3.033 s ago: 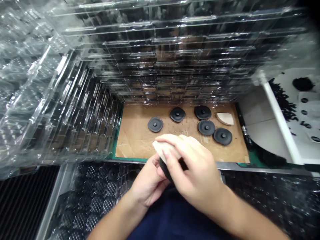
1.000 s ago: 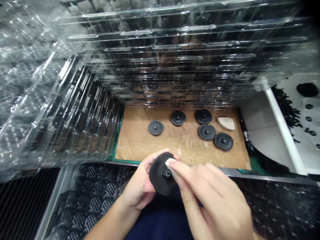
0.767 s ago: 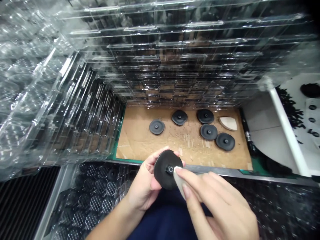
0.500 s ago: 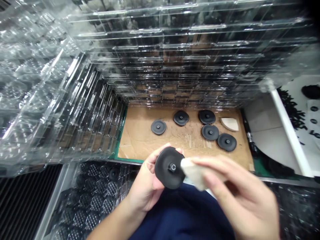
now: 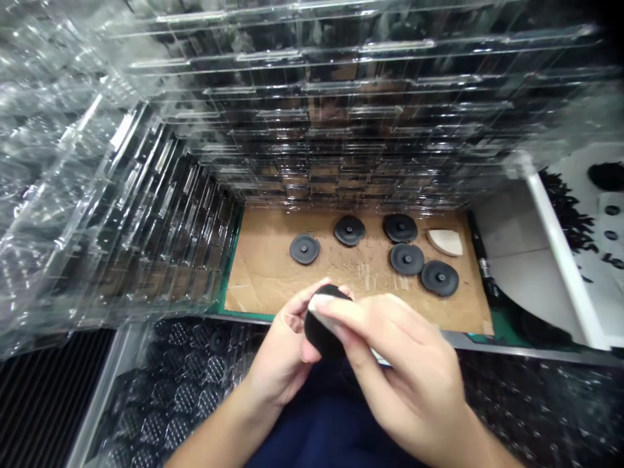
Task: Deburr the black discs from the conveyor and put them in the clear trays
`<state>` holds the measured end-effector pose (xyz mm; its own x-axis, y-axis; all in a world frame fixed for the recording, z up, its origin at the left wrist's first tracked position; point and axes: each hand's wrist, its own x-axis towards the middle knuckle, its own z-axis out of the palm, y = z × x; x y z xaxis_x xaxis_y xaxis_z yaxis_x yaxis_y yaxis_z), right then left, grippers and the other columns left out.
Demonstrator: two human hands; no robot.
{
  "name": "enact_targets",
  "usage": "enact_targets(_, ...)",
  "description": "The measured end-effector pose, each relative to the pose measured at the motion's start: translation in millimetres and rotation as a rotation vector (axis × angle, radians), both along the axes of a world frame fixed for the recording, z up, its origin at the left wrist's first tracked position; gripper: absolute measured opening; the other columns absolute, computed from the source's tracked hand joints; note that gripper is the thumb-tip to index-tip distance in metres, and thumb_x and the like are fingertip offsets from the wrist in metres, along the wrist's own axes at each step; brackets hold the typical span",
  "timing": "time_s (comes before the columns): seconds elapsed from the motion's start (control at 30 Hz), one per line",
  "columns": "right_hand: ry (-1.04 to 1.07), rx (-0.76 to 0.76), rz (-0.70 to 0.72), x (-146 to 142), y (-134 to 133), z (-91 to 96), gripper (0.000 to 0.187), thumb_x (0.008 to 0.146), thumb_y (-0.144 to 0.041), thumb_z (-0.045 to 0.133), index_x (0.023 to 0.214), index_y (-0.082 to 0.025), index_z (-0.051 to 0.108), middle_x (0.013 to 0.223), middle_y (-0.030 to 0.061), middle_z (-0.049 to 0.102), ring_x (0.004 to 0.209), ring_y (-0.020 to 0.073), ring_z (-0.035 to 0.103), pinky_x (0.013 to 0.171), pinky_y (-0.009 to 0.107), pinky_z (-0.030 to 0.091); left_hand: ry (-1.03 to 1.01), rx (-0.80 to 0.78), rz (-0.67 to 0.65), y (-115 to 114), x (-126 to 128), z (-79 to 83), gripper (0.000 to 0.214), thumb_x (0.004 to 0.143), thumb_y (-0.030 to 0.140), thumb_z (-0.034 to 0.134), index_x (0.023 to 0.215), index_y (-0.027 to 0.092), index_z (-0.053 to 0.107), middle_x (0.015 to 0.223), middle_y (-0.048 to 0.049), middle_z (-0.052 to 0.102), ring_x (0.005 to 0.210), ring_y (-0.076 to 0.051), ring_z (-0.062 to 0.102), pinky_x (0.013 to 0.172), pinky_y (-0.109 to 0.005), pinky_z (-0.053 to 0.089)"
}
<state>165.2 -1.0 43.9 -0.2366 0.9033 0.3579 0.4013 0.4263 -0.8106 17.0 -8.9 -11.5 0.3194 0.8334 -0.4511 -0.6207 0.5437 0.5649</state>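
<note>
So, containers first. Clear plastic trays are stacked up high on the far side (image 5: 341, 123), with another clear stack (image 5: 141, 201) down the left. Near left there's a tray of clear domed pockets (image 5: 185, 383), and something dark and round sits toward its far end. On the right, past an upright white panel (image 5: 560, 253), small black bits (image 5: 568, 214) are heaped on a white surface (image 5: 597, 260).

The black disc in play (image 5: 319, 335) is up off the table, just over the near edge of the cardboard sheet (image 5: 263, 279). It's tipped steeply, so it looks squashed, with the longer way running roughly near to far. Can't tell where its stem is; the fingers cover too much.

Left hand (image 5: 280, 354) is curled around the disc's left side and underneath, closed on its rim. Right hand (image 5: 414, 370) has thumb and fingers pinched on a pale pad (image 5: 316, 301), mostly hidden, its tip aimed far left and against the disc's upper face.

Five more black discs (image 5: 305, 249) lie stem up on the cardboard, plus a pale wedge (image 5: 446, 242) at the far right.
</note>
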Motion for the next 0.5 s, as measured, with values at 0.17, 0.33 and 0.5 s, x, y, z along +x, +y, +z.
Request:
enact_targets(0.17,0.110,-0.356,0.015,30,-11,-27.4,0.018,0.086,-0.016,0.059,0.096,-0.026,0.070,0.082,-0.0025,0.074,0.067,0.0110,0.068,0.057,0.017,0.054,-0.047,-0.049,0.051,11,1,3.4,0.066,0.044,0.036,0.091,0.106,0.027,0.069,0.106,-0.0030,0.072,0.093,-0.023,0.068,0.087,-0.033,0.052)
enact_targets(0.33,0.121,-0.432,-0.276,47,-9,-43.1,0.016,0.089,-0.025,0.059,0.100,-0.026,0.070,0.095,0.0001,0.075,0.082,0.0170,0.072,0.066,0.022,0.058,0.011,-0.131,0.018,20,10,4.9,0.073,0.041,0.038,0.092,0.109,0.026,0.068,0.111,-0.0048,0.072,0.095,-0.022,0.068,0.086,-0.029,0.052)
enact_targets(0.5,-0.001,-0.122,-0.312,27,8,-15.4,0.025,0.091,-0.016,0.052,0.111,-0.021,0.064,0.105,0.0038,0.071,0.089,0.0164,0.066,0.073,0.026,0.054,0.029,-0.146,-0.023,27,21,8.5,0.072,0.042,0.038,0.091,0.109,0.025,0.068,0.109,-0.0050,0.072,0.097,-0.023,0.068,0.087,-0.029,0.052)
